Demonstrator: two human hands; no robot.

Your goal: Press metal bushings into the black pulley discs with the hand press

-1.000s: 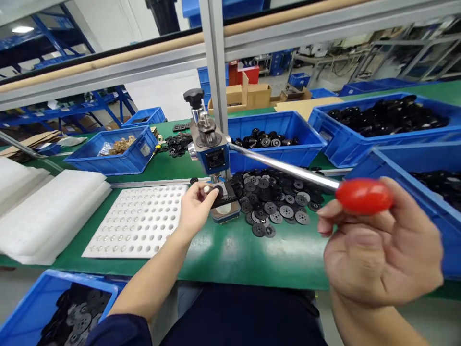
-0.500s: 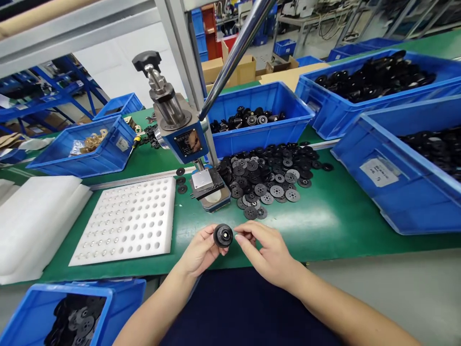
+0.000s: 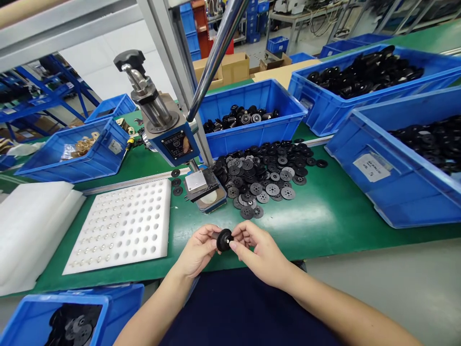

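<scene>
My left hand is closed around a black flanged round part, gripping it from the left by its narrower body. The part is tilted with its disc face toward my right. At the centre of that face shows a small pale tip. My right hand brings thumb and forefinger together right at this tip; whatever lies between them is too small to make out. Beyond my hands stands a hand press with a metal block above its base. Right of the press lies a heap of black discs.
On the left rests a white foam tray with rows of holes, several filled with small clear or metallic pieces. Blue bins of black parts line the back and right. Another blue bin sits low at the left. Foam sheets are stacked far left.
My right fingers have moved left onto the centre of the black part, from a small gap beside it. The part has turned its face toward the right. The camera view has shifted slightly.
</scene>
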